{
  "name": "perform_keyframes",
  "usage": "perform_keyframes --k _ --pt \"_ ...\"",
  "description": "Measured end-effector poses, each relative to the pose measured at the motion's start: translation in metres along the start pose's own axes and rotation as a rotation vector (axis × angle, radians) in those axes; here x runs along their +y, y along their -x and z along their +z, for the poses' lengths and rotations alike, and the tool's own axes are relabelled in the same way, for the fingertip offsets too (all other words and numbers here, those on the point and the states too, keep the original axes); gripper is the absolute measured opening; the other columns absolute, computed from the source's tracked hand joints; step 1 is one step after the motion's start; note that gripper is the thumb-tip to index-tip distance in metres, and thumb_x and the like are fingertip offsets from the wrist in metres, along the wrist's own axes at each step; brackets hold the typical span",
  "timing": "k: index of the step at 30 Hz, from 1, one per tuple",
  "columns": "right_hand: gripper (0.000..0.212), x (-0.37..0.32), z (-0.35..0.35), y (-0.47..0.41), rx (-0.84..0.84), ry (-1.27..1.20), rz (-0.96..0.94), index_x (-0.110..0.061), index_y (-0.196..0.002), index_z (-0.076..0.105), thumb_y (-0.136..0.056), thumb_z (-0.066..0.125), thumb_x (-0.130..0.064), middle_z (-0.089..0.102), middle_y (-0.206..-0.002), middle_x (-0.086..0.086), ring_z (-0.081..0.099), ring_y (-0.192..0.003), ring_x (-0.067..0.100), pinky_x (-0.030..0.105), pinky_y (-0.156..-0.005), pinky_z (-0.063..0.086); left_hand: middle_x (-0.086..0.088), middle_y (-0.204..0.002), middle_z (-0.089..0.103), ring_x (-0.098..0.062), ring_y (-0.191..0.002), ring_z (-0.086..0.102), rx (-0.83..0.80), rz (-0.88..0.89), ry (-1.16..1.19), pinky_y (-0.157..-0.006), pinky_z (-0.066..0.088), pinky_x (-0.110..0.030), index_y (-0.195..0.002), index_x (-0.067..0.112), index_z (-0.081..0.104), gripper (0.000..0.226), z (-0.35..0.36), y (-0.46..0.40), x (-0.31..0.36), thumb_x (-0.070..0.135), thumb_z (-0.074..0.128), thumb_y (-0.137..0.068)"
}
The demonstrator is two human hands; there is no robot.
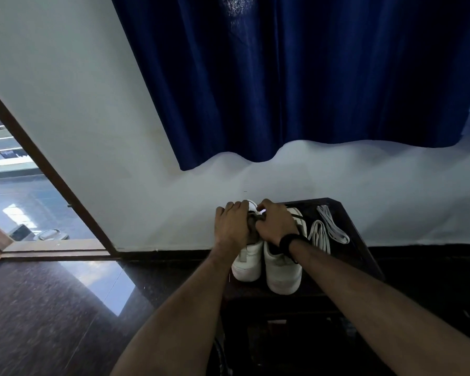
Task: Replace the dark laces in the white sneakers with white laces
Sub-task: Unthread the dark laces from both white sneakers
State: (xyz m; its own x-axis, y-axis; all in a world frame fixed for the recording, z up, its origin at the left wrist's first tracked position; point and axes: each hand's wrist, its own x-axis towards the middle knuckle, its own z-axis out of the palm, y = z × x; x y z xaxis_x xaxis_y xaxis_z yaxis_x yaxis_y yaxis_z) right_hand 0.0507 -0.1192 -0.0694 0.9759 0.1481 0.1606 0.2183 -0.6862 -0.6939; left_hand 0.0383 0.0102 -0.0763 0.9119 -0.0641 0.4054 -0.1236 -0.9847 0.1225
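Head view: two white sneakers (266, 263), two white laces (327, 230); both hands' grip seemingly pinches dark lace (259, 217).

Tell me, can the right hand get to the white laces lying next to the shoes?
Probably yes. The white laces lie bare on the dark table, just right of the right hand, with nothing between. But that hand is busy gripping the dark lace.

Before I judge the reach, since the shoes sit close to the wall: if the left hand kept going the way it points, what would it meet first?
Probably the wall. The left hand rests on the left sneaker, fingers pointing away from the person past the shoe's far end. Nothing else shows between, though depth is hard to judge.
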Motion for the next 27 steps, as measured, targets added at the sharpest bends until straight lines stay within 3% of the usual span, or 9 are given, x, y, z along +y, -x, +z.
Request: perform_keyframes --k 4,8,13,15,18,20,24,26,27 --pt "0.035 0.000 0.002 0.001 0.019 -0.027 0.049 -0.015 -0.113 0.058 -0.079 0.056 -0.018 0.067 -0.108 0.012 0.062 -0.101 0.030 0.036 -0.081 0.053 -0.004 -0.096 0.062 -0.026 -0.097 0.051 0.072 -0.241 0.103 -0.080 0.034 -0.034 -0.102 0.016 0.049 0.027 -0.002 0.000 -0.003 -0.001 0.044 -0.082" --pt "0.038 -0.001 0.000 0.004 0.002 -0.080 0.096 -0.014 -0.116 0.054 -0.079 0.054 -0.022 0.065 -0.110 0.015 0.060 -0.103 0.033 0.041 -0.085 0.052 -0.002 -0.107 0.065 -0.023 -0.104 0.049 -0.098 -0.002 0.026 -0.084 0.032 -0.031 -0.119 0.020 0.054 0.040 -0.001 -0.009 -0.005 0.010 0.053 -0.080" --pt "0.037 -0.004 0.000 0.007 -0.010 -0.047 0.124 -0.012 -0.117 0.048 -0.083 0.055 -0.026 0.062 -0.112 0.016 0.058 -0.105 0.035 0.042 -0.087 0.050 0.002 -0.091 0.065 -0.021 -0.095 0.050 -0.113 0.144 -0.160 -0.080 0.030 -0.033 -0.092 0.024 0.068 0.021 -0.001 -0.012 -0.009 0.035 0.051 -0.087" --pt "0.036 -0.004 0.000 0.007 -0.014 -0.021 0.127 -0.012 -0.118 0.047 -0.085 0.055 -0.025 0.062 -0.113 0.016 0.058 -0.106 0.036 0.042 -0.088 0.049 0.005 -0.091 0.067 -0.020 -0.095 0.053 -0.008 -0.047 0.066 -0.082 0.036 -0.034 -0.089 0.024 0.071 0.021 0.002 -0.012 -0.009 0.024 0.050 -0.092" --pt "0.036 -0.001 -0.001 0.007 -0.019 0.021 0.117 -0.012 -0.119 0.046 -0.086 0.054 -0.022 0.061 -0.115 0.017 0.055 -0.111 0.036 0.043 -0.090 0.047 0.007 -0.082 0.068 -0.019 -0.088 0.062 0.272 -0.636 0.938 -0.078 0.049 -0.030 -0.083 0.020 0.072 0.020 -0.005 -0.012 -0.004 0.013 0.056 -0.094" --pt "0.037 -0.002 -0.001 0.008 -0.029 0.030 0.115 -0.013 -0.120 0.045 -0.086 0.054 -0.023 0.061 -0.117 0.016 0.054 -0.113 0.036 0.043 -0.091 0.046 0.003 -0.077 0.067 -0.020 -0.085 0.062 0.234 -0.746 1.032 -0.076 0.048 -0.029 -0.082 0.015 0.072 0.021 -0.012 -0.012 -0.005 0.023 0.058 -0.096" --pt "0.039 -0.004 -0.003 0.009 -0.035 0.005 0.140 -0.013 -0.119 0.046 -0.084 0.056 -0.026 0.061 -0.118 0.014 0.055 -0.112 0.035 0.045 -0.093 0.046 0.010 -0.087 0.072 -0.014 -0.091 0.061 -0.167 -0.166 0.104 -0.087 0.041 -0.034 -0.087 0.027 0.075 0.031 -0.018 -0.018 -0.024 0.051 0.056 -0.088" --pt "0.040 -0.005 -0.003 0.009 -0.036 0.001 0.145 -0.012 -0.118 0.046 -0.082 0.058 -0.025 0.062 -0.117 0.015 0.056 -0.111 0.035 0.044 -0.092 0.047 0.006 -0.092 0.071 -0.017 -0.094 0.058 -0.242 0.045 -0.001 -0.087 0.039 -0.035 -0.093 0.028 0.075 0.024 -0.023 -0.028 -0.029 0.042 0.055 -0.093" --pt "0.040 -0.005 -0.004 0.009 -0.036 0.002 0.146 -0.012 -0.118 0.047 -0.082 0.058 -0.023 0.062 -0.116 0.015 0.056 -0.110 0.035 0.043 -0.091 0.047 0.004 -0.091 0.070 -0.017 -0.091 0.059 -0.223 0.032 0.123 -0.086 0.043 -0.034 -0.091 0.027 0.076 0.023 -0.025 -0.028 -0.028 0.037 0.056 -0.095"
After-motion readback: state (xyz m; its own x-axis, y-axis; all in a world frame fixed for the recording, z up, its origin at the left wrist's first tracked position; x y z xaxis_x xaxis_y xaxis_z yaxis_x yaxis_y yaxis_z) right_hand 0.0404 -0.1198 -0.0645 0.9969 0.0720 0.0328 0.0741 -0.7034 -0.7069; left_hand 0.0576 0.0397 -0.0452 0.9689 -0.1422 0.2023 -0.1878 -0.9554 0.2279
